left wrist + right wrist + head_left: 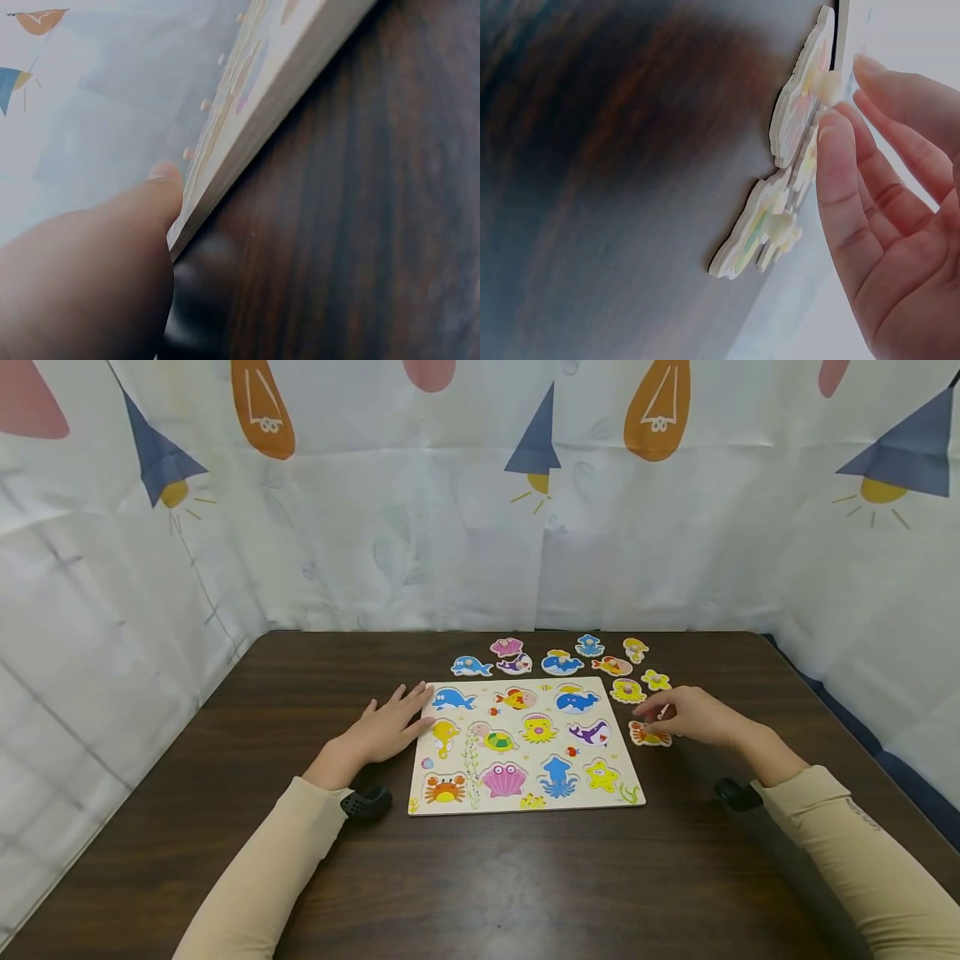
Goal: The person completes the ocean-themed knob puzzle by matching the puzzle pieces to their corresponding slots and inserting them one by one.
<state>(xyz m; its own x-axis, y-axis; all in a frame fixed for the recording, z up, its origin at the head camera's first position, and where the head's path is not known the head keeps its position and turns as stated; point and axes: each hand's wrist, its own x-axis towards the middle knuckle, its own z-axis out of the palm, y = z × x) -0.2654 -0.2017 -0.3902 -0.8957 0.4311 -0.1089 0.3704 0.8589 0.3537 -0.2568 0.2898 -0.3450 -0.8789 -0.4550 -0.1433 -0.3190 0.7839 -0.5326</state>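
Observation:
My left hand [387, 725] rests with fingers spread on the left edge of a wooden sea-animal puzzle board [480, 752]. In the left wrist view its thumb [161, 187] lies by the board's edge. To the right of the board, my right hand [693, 714] hovers over an orange crab piece [649, 735]. In the right wrist view the thumb and fingers are bent and apart near a piece's round knob [829, 88], with a gap visible. A second knobbed piece [750, 232] with some green lies close by. Part of the pieces is hidden behind the right hand.
Several knobbed pieces lie behind and right of the board, among them a blue whale [471, 667], a pink shell [506, 647], an octopus [627, 692] and a starfish [656, 680]. The dark wooden table [495, 893] ends at a patterned curtain [465, 543].

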